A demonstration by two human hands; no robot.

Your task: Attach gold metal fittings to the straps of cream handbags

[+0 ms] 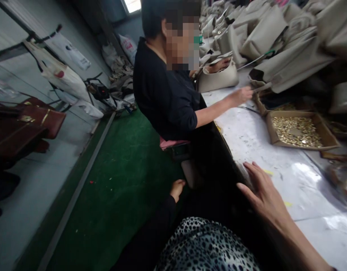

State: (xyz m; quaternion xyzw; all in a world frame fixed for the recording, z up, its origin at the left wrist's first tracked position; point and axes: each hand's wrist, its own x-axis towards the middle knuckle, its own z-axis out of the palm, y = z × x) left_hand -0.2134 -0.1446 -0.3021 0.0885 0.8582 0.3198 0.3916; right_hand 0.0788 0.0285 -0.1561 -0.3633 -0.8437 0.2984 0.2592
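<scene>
My left hand (177,189), in a dark sleeve, hangs low over the green floor with its fingers curled closed. Anything inside it is hidden. Just beyond its fingertips is a beige piece (189,174) in shadow below the co-worker's seat; I cannot tell whether the hand touches it. My right hand (262,190) is at the near edge of the white worktable (238,131), open, with thumb and fingers apart and nothing in them. Ahead of it on the table stands a shallow cardboard box (299,146) full of small gold-coloured metal pieces (293,130).
A seated co-worker (165,94) in dark clothes has one hand in a beige bag (218,79) and the other reaching over the table. Beige bags (264,30) are heaped at the back. Brown bags (35,120) hang on the left wall above the green floor (114,162).
</scene>
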